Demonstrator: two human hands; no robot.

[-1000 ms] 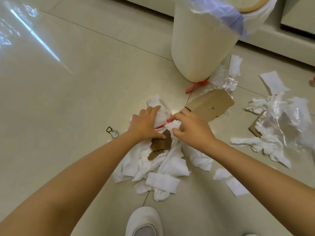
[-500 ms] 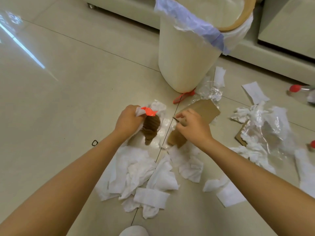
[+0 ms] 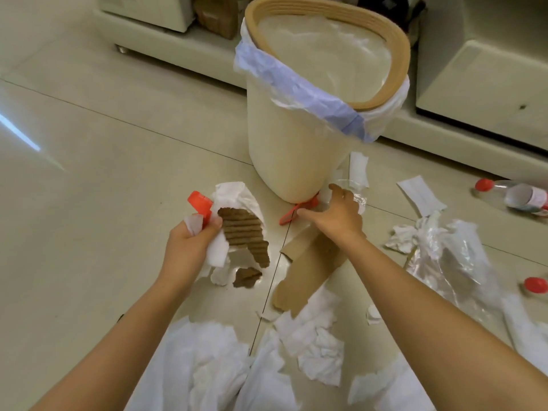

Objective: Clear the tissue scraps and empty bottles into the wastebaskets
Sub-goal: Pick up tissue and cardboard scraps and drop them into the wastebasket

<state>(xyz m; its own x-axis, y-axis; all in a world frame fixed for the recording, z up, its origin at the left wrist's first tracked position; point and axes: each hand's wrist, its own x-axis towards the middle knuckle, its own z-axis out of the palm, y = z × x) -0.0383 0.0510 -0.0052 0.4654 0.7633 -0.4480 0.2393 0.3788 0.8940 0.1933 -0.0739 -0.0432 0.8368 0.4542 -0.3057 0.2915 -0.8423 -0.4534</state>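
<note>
My left hand (image 3: 189, 247) is shut on a bundle of scraps (image 3: 237, 212): white tissue, a torn brown corrugated piece and a red cap, held above the floor. My right hand (image 3: 338, 215) is spread open just in front of the cream wastebasket (image 3: 296, 155), its fingers near a red plastic strip (image 3: 292, 213) and crumpled clear film (image 3: 357, 197). A flat cardboard piece (image 3: 308, 268) lies under my right wrist. White tissue scraps (image 3: 311, 345) cover the floor near me. An empty clear bottle (image 3: 516, 197) with a red cap lies at the far right.
The wastebasket has a wooden rim (image 3: 397, 81) and a white liner with a purple band. Crumpled plastic wrap and tissue (image 3: 444, 250) pile up on the right, beside a second red cap (image 3: 535, 284). Cream furniture (image 3: 486, 78) stands behind on a low plinth.
My left hand has lifted the bundle of tissue, brown scrap and red cap off the floor. My right hand has left the cardboard and reached forward to the basket's foot. The view has tilted up.
</note>
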